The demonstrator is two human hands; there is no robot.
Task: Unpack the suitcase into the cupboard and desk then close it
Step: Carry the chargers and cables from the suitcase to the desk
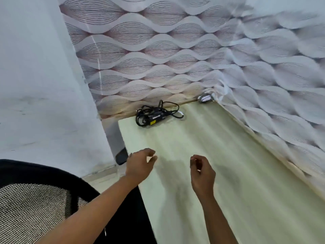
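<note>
Both hands hang empty over the desk (228, 164), near its front-left part. The left hand (140, 164) sits just over the left edge, fingers loosely curled with thumb and forefinger apart, gripping nothing. The right hand (202, 173) hovers further in, fingers half curled and likewise holding nothing. Neither touches the desk as far as the view shows.

The charger (154, 114), a black power brick with its cable bundled around it, lies at the far-left corner of the desk, close to the back edge and the patterned wall. That spot likely suits it: out of the working area and tucked where a cable would run. A small pale object (204, 98) sits at the far-right corner where the two walls meet; the picture is too blurred to say what it is.

A mesh-backed chair (35, 208) stands off the desk's left edge, under the left forearm.

The suitcase and cupboard are out of view. With empty, relaxed hands and one item on the desk, this looks like the gap between placing one item and fetching another.
</note>
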